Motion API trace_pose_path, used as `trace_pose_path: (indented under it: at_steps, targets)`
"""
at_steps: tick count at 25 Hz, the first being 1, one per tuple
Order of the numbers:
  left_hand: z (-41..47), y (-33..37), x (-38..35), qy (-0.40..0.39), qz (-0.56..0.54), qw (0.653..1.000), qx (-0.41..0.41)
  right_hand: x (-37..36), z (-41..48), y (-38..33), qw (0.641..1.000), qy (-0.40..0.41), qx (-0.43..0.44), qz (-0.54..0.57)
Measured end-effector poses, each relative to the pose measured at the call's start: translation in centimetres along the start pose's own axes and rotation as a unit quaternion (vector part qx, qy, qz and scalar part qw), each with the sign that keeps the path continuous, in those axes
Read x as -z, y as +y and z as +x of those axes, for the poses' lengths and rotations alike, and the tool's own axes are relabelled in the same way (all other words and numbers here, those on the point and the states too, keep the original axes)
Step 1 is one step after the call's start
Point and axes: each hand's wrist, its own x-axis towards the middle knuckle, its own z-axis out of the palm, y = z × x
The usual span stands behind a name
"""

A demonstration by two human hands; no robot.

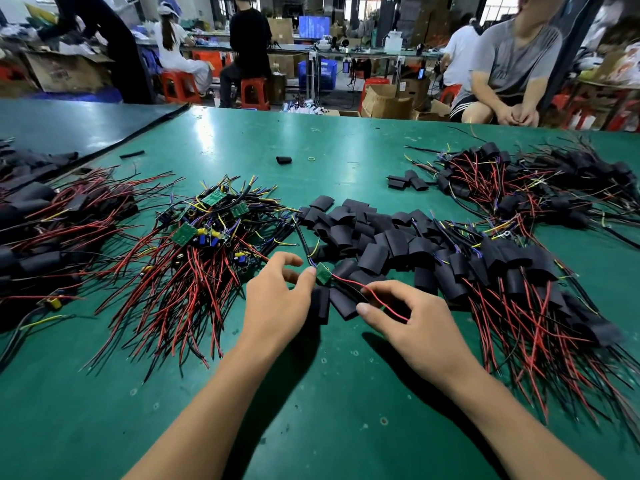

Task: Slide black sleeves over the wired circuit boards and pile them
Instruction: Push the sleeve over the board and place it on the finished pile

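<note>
Circuit board is held over loose black sleeves mid-bench, long axis far-to-near, red wire trailing right. Left hand, palm down, pinches its edge; right hand's grip pinches the wire.

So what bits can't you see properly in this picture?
Head view:
- What the right hand pinches: its curled fingers hide it.
- What's inside the sleeved pile: black sleeves cover it.
- Left pile: cut off by the picture's edge.
- Parts on the circuit board in the left hand: too small.
</note>
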Motion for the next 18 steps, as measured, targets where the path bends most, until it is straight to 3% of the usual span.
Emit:
trace_pose_path:
  at_steps: [4, 7, 9, 14, 16, 18]
  targets:
    - [0.4, -0.6, -0.2, -0.033, 0.012, 0.999, 0.02, -0.3, -0.3, -0.2, 1.0, -0.001, 0.019, 0.015]
    - [0.7, -0.6, -0.3, -0.059, -0.008, 0.998, 0.038, -0.7, -0.2, -0.6, 0.992, -0.009, -0.024, 0.125]
    - [0.5, -0.3, -0.7, -0.075, -0.089, 0.99, 0.08, -0.5, -0.3, -1.1, 0.979, -0.047, -0.032, 0.197]
    - [0.8, 0.2, -0.5, -0.142, -0.316, 0.913, 0.214, -0.5, -0.8, -1.9, 0.955, -0.171, -0.034, 0.24]
    - [1.0, 0.3, 0.0, -0.147, -0.371, 0.887, 0.232, -0.8, -0.8, -1.8, 0.956, -0.177, -0.044, 0.229]
    - [1.1, 0.5, 0.5, -0.131, -0.394, 0.883, 0.22, -1.3, -0.8, -1.3, 0.983, -0.125, -0.017, 0.132]
